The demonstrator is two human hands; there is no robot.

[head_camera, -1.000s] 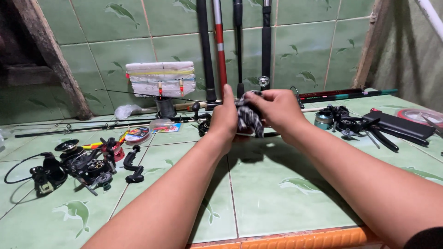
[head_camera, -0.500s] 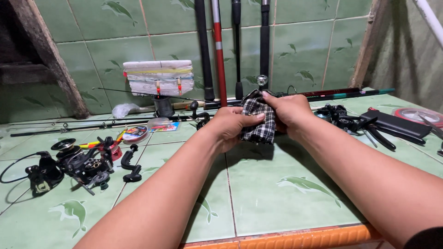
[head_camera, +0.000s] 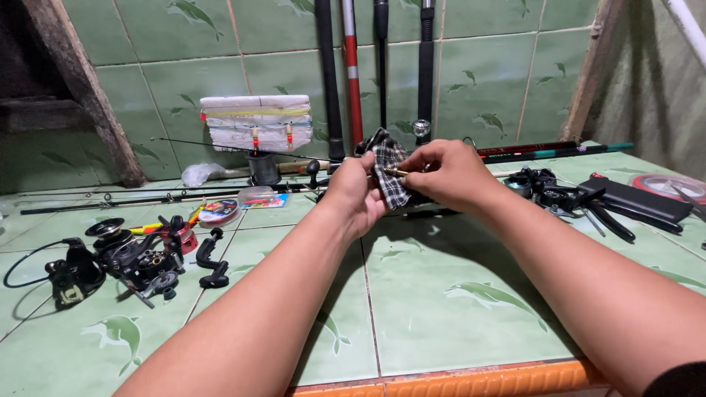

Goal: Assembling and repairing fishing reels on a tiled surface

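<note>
1. Forearms fill the near view, stretched over the green tiled tabletop [head_camera: 456, 294] toward its middle.
2. My left hand [head_camera: 357, 192] cups the checked cloth [head_camera: 390, 173] from below, fingers closed around it; half a second ago both hands were bunched over the cloth, hiding what was inside.
3. My right hand [head_camera: 448, 173] has now shifted so that a small brass-tipped part [head_camera: 397, 172] shows, pinched between thumb and forefinger against the cloth.
4. I judge the wiping has moved to that exposed tip; the cloth and part are held in the air above the tabletop, touching both hands.
5. Farther left lie the stripped reel parts [head_camera: 132, 257]; farther right, black tools [head_camera: 588, 198].
6. At the back, fishing rods [head_camera: 353, 73] lean on the tiled wall.
</note>
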